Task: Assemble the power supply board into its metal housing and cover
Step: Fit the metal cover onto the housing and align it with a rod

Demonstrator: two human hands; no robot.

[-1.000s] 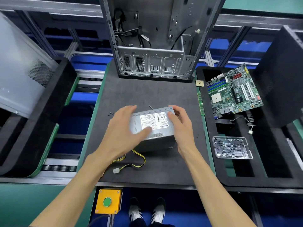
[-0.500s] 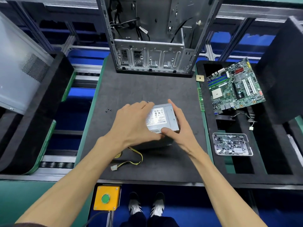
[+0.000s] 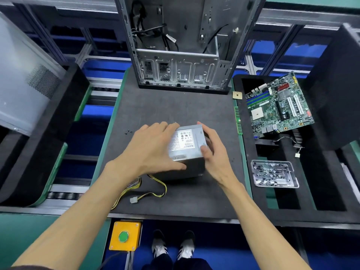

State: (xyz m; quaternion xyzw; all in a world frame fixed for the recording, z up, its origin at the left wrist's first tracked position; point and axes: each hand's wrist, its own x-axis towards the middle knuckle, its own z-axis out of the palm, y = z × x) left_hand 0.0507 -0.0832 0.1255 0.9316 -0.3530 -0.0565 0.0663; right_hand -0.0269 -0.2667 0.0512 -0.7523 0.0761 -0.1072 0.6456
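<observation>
Gripping the power supply box (image 3: 187, 147) w/ both hands atm, smack in the middle of the black mat (image 3: 175, 106). Left hand (image 3: 153, 152) draping over the box's left top edge, fingers curling round the far side, thumb reaching along the near face. Right hand (image 3: 212, 151) clamping the box's right side, thumb pressing on top near the label, fingers wrapping behind. So both closed round the metal casing, not just resting on it.

Sitting on the mat or barely lifted, can't tell tbh. Yellow/black cable bundle (image 3: 155, 190) trailing out from the box's near-left corner, white connector (image 3: 133, 200) lying just nearer than the box.

Open PC chassis (image 3: 181, 55) standing upright well beyond the box, at the mat's far edge. Motherboard (image 3: 278, 106) lying off to the box's right and a bit further back, clear screw tray (image 3: 273, 173) right of the box, slightly nearer. Couple of tiny black screws (image 3: 128, 131) left of the box, apart from it.

Looking like the handling/orienting step, imo: cover seems on already, unit closed up, getting turned or squared. Next move prob needing a firm two-hand lift, keeping the cables from snagging under the box, checking which face goes where before carrying it toward the chassis.
</observation>
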